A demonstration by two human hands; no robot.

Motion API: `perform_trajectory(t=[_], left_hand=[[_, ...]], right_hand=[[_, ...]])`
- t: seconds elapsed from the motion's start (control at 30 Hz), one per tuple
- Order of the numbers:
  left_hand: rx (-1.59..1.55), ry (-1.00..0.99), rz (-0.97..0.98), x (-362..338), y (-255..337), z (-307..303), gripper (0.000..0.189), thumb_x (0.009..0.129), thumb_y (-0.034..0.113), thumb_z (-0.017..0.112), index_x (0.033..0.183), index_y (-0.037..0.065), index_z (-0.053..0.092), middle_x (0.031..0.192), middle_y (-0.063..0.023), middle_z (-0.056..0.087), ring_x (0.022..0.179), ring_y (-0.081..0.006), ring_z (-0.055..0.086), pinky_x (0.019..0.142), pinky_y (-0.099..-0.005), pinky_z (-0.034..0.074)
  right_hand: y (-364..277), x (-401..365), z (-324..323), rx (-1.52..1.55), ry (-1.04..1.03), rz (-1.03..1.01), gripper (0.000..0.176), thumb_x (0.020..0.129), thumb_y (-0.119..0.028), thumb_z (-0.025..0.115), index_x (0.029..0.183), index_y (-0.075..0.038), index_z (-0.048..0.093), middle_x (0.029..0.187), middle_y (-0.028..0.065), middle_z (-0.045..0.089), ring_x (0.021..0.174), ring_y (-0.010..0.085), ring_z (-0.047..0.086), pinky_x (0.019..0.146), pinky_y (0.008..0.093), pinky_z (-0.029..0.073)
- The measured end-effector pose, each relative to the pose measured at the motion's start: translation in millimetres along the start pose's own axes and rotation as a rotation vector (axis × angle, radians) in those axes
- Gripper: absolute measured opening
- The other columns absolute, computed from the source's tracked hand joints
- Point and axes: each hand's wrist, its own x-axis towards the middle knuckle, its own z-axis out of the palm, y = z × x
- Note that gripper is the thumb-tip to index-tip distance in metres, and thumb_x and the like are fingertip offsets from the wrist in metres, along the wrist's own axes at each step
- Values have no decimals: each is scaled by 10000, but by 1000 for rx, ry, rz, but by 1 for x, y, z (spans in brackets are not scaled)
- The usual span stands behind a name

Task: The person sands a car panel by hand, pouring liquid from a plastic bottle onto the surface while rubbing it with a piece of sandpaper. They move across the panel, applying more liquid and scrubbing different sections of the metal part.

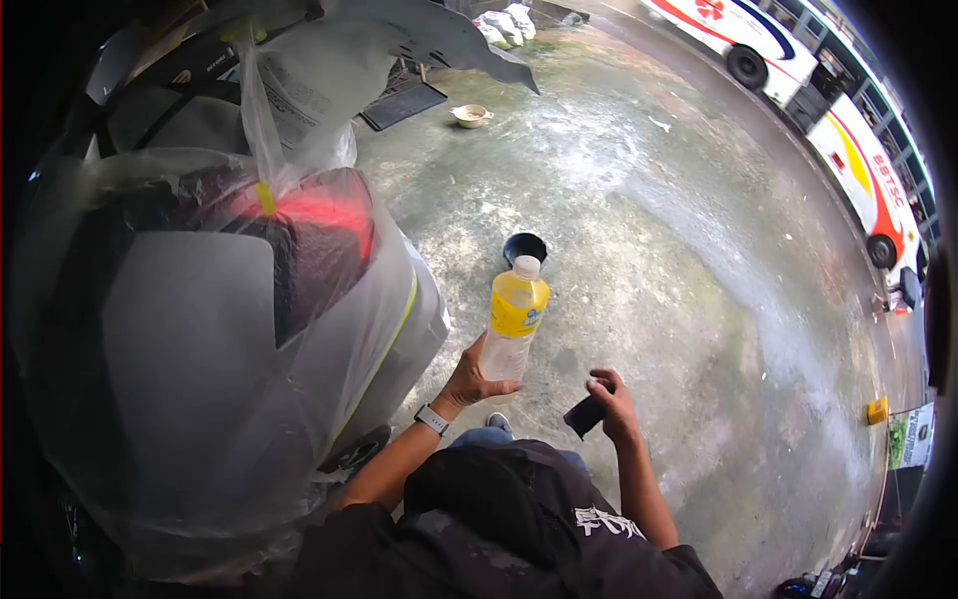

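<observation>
In the head view my left hand is wrapped round the lower part of a clear plastic bottle, which stands roughly upright. The bottle has a yellow label and a pale cap on top. My right hand grips a small black rectangular piece; its exact kind I cannot make out. Behind the bottle's top, a round black bowl shows on the concrete floor, partly covered by the bottle.
A large plastic-wrapped bundle fills the left side, close to my left arm. Farther back are a black tray, a pale pot and white bags. White-and-red buses stand along the right. A yellow container sits at the right edge.
</observation>
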Motion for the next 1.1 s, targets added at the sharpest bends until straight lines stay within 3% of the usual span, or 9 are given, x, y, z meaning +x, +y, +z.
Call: perform_trajectory(t=[0.07,0.1,0.27,0.5,0.67,0.77,0.83,0.9,1.1], left_hand=[[-161,55,-112,-18,7,-15,822,717,298,930,1385,16,542,1272,-95,654,1156,-192,623,1034,-343,485],[-152,100,-45,70,-13,-74,802,724,277,925,1378,9,545,1246,-88,659,1157,-193,627,1026,-345,494],[-437,203,-37,121,45,-117,888,675,315,919,1397,-5,514,1265,-148,641,1160,-279,664,1029,-418,527],[67,329,158,236,97,-168,813,686,137,832,1405,-6,480,1272,-176,633,1177,-314,656,1015,-432,535],[436,648,166,323,140,-146,766,675,66,805,1373,-4,497,1273,-170,637,1161,-295,651,1011,-427,530],[735,829,225,371,164,-141,757,670,74,812,1360,6,510,1273,-174,642,1151,-300,659,1009,-429,527],[893,932,250,396,194,-131,755,665,86,816,1356,16,519,1265,-179,649,1142,-310,667,1006,-426,526],[1282,800,-115,433,252,-115,784,633,104,823,1361,35,540,1227,-182,657,1140,-350,668,989,-433,532],[1934,746,-525,463,302,-131,861,590,104,848,1397,40,554,1280,-216,637,1164,-433,630,1010,-490,507]], right_hand=[[37,-13,-38,402,51,212,418,853,-261,824,1169,-35,669,1010,72,664,922,188,640,816,339,523],[6,82,-29,543,29,240,317,840,-132,797,1110,-35,663,1013,96,693,925,233,686,850,401,578],[39,134,-69,714,59,294,300,809,145,646,1078,12,628,985,159,717,927,312,736,877,540,621],[-48,358,-72,877,97,283,315,717,-8,638,1014,-109,624,951,55,662,902,224,646,816,378,544],[-258,513,-68,180,-335,-284,508,823,-70,491,1328,-57,546,1140,45,566,933,149,528,820,300,483],[-385,599,-33,-155,-548,-820,671,889,9,378,1554,-72,421,1555,113,488,1434,232,452,1168,360,365],[-460,622,10,-228,-672,-998,558,996,-21,417,1553,-50,418,1600,141,454,1500,255,396,1229,378,282],[-497,642,62,-212,-758,-999,529,1010,-4,446,1537,-45,433,1590,167,458,1491,293,418,1222,401,308],[-554,681,185,-408,-720,-1608,620,887,109,470,1489,-41,479,1498,187,524,1387,381,495,1192,466,365]])
